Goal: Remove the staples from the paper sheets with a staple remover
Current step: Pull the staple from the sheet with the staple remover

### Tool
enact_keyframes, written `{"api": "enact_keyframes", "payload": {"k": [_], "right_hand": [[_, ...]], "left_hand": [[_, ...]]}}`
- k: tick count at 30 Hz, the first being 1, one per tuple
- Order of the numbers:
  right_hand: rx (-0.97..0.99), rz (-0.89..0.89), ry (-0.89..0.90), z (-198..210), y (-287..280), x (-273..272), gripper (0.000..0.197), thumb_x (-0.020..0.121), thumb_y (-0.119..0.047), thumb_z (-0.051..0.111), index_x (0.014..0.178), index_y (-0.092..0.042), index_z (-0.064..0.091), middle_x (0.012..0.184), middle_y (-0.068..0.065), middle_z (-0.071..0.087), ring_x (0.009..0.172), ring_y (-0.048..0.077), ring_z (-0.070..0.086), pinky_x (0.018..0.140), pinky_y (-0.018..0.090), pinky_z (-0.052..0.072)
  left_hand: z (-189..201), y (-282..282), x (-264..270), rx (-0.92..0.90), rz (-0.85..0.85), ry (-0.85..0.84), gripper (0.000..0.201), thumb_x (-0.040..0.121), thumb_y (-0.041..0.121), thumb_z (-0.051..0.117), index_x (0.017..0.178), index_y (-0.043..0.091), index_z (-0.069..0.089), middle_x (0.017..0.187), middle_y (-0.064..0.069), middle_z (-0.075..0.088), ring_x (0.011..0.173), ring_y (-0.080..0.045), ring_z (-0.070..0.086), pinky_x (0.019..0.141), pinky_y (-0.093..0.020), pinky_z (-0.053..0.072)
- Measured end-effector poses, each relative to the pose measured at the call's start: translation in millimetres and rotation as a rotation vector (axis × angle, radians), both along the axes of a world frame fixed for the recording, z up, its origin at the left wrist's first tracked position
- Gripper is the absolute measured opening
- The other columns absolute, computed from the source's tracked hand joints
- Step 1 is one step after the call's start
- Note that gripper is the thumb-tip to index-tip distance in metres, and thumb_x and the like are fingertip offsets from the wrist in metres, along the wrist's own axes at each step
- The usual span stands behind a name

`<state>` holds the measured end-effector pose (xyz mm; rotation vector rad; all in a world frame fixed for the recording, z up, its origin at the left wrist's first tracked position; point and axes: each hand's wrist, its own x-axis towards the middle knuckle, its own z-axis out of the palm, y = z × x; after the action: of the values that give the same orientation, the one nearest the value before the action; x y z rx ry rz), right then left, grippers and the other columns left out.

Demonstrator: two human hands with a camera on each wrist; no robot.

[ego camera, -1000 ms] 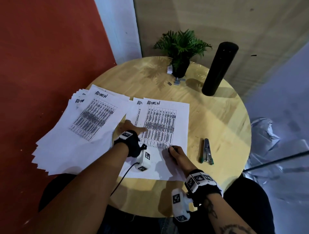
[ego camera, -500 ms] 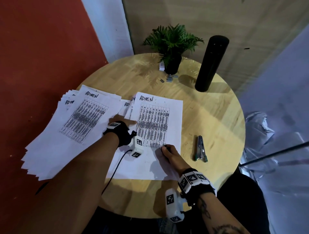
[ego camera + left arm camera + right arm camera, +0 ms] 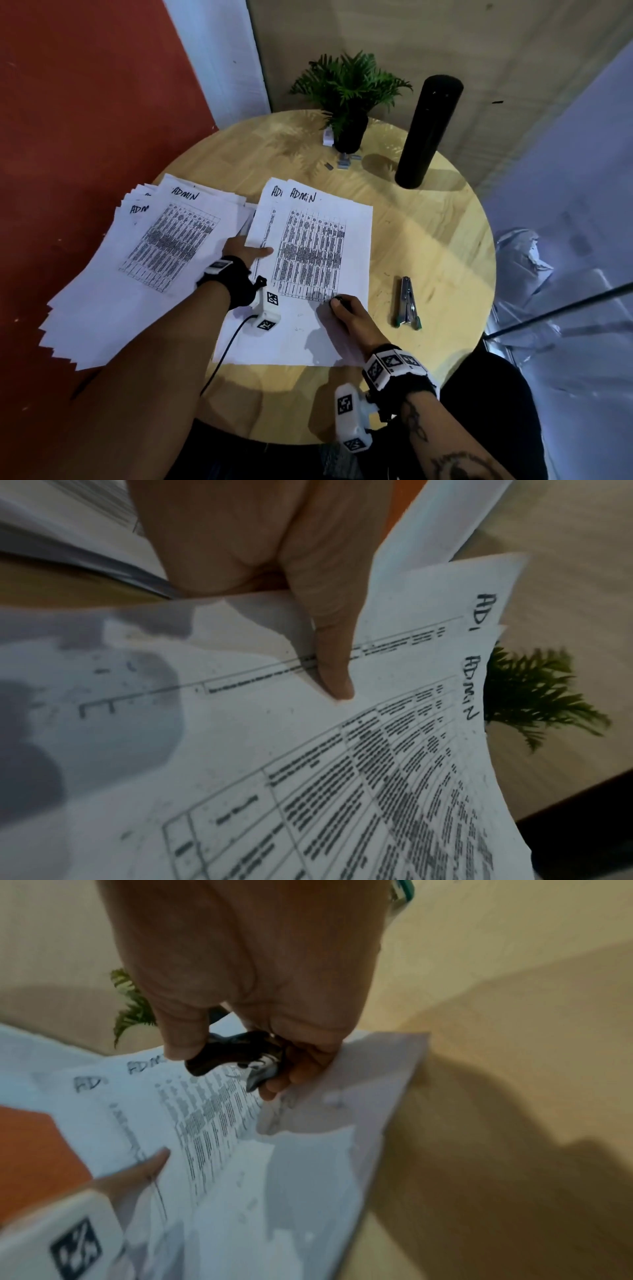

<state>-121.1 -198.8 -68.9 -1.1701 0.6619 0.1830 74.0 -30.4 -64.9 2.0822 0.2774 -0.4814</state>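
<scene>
Two offset printed sheets headed "ADMIN" (image 3: 318, 240) lie in the middle of the round wooden table (image 3: 428, 240). My left hand (image 3: 243, 250) pinches their left edge, with the thumb (image 3: 329, 656) on top and the fingers hidden under the paper. My right hand (image 3: 346, 308) rests on the lower part of the top sheet and grips a small black staple remover (image 3: 236, 1050). Its metal claws point down at the paper (image 3: 274, 1177). No staple shows in any view.
A fanned stack of similar sheets (image 3: 137, 274) overhangs the table's left edge. A metal plier-like tool with green tips (image 3: 407, 305) lies right of the sheets. At the back stand a potted plant (image 3: 346, 92), a tall black cylinder (image 3: 428, 130) and small metal bits (image 3: 346, 161).
Both hands keep their places on the middle sheets. Only the head view has shifted a little.
</scene>
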Motion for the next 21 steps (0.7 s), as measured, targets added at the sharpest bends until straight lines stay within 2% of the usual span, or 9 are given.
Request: {"api": "enact_keyframes", "payload": {"k": [2, 4, 8, 11, 13, 15, 17, 19, 21], "right_hand": [[-0.018, 0.012, 0.033, 7, -3, 3, 0.012, 0.09, -0.024, 0.057, 0.092, -0.012, 0.055, 0.086, 0.004, 0.057, 0.083, 0.017, 0.054, 0.071, 0.02, 0.045], [-0.031, 0.007, 0.035, 17, -12, 5, 0.016, 0.093, -0.027, 0.053, 0.087, -0.013, 0.057, 0.082, 0.004, 0.059, 0.075, 0.015, 0.052, 0.068, 0.024, 0.041], [-0.025, -0.038, -0.103, 55, -29, 6, 0.004, 0.091, -0.022, 0.056, 0.093, -0.018, 0.058, 0.085, 0.0, 0.059, 0.071, 0.01, 0.051, 0.066, 0.023, 0.041], [-0.081, -0.053, -0.176, 88, -42, 14, 0.004, 0.09, -0.024, 0.057, 0.093, -0.023, 0.058, 0.085, -0.002, 0.059, 0.071, 0.009, 0.049, 0.068, 0.023, 0.039], [-0.145, -0.043, -0.245, 116, -47, 21, 0.001, 0.09, -0.024, 0.057, 0.091, -0.024, 0.057, 0.085, -0.005, 0.057, 0.07, 0.008, 0.047, 0.066, 0.021, 0.037], [-0.221, -0.035, -0.336, 146, -50, 28, 0.007, 0.09, -0.019, 0.058, 0.093, -0.024, 0.056, 0.09, -0.006, 0.056, 0.072, 0.006, 0.048, 0.064, 0.02, 0.036], [-0.268, -0.032, -0.427, 175, -53, 32, 0.016, 0.087, -0.015, 0.062, 0.098, -0.026, 0.057, 0.105, -0.004, 0.057, 0.081, 0.004, 0.052, 0.066, 0.019, 0.038], [-0.274, -0.009, -0.492, 201, -55, 32, 0.024, 0.076, -0.027, 0.075, 0.097, -0.028, 0.062, 0.122, 0.003, 0.054, 0.087, 0.002, 0.055, 0.066, 0.017, 0.042], [-0.217, 0.007, -0.552, 224, -56, 28, 0.053, 0.045, -0.048, 0.088, 0.089, -0.028, 0.068, 0.108, -0.004, 0.063, 0.074, -0.002, 0.058, 0.061, 0.013, 0.046]], "left_hand": [[6, 1, -6, -0.034, 0.02, -0.084, 0.051, 0.074, 0.008, 0.079, 0.121, 0.001, 0.061, 0.114, -0.018, 0.066, 0.106, -0.029, 0.062, 0.093, -0.036, 0.048], [15, 1, -13, -0.088, 0.056, -0.161, 0.041, 0.074, 0.007, 0.078, 0.111, -0.004, 0.065, 0.105, -0.016, 0.065, 0.099, -0.025, 0.061, 0.089, -0.035, 0.048], [47, 9, -29, -0.244, 0.033, -0.297, 0.028, 0.072, 0.002, 0.078, 0.099, 0.0, 0.068, 0.093, -0.011, 0.064, 0.089, -0.02, 0.057, 0.081, -0.034, 0.045], [79, 15, -38, -0.367, 0.025, -0.341, 0.03, 0.072, -0.003, 0.076, 0.1, 0.002, 0.067, 0.091, -0.008, 0.068, 0.085, -0.018, 0.062, 0.086, -0.034, 0.049], [101, 20, -40, -0.434, 0.011, -0.334, 0.032, 0.072, -0.004, 0.075, 0.102, 0.004, 0.067, 0.079, 0.005, 0.072, 0.077, -0.012, 0.066, 0.086, -0.033, 0.049], [123, 28, -41, -0.477, 0.006, -0.344, 0.037, 0.071, -0.004, 0.075, 0.106, 0.001, 0.066, 0.084, 0.006, 0.073, 0.085, -0.015, 0.068, 0.09, -0.035, 0.049], [143, 33, -42, -0.52, 0.002, -0.373, 0.043, 0.07, -0.003, 0.076, 0.112, 0.0, 0.064, 0.104, -0.007, 0.071, 0.101, -0.024, 0.066, 0.095, -0.038, 0.049], [161, 38, -44, -0.548, -0.033, -0.396, 0.046, 0.071, -0.003, 0.076, 0.114, 0.002, 0.064, 0.112, -0.009, 0.068, 0.105, -0.022, 0.065, 0.095, -0.034, 0.049], [176, 43, -48, -0.554, -0.072, -0.389, 0.039, 0.073, -0.002, 0.075, 0.111, 0.004, 0.064, 0.1, 0.0, 0.072, 0.096, -0.017, 0.068, 0.089, -0.026, 0.052]]}}
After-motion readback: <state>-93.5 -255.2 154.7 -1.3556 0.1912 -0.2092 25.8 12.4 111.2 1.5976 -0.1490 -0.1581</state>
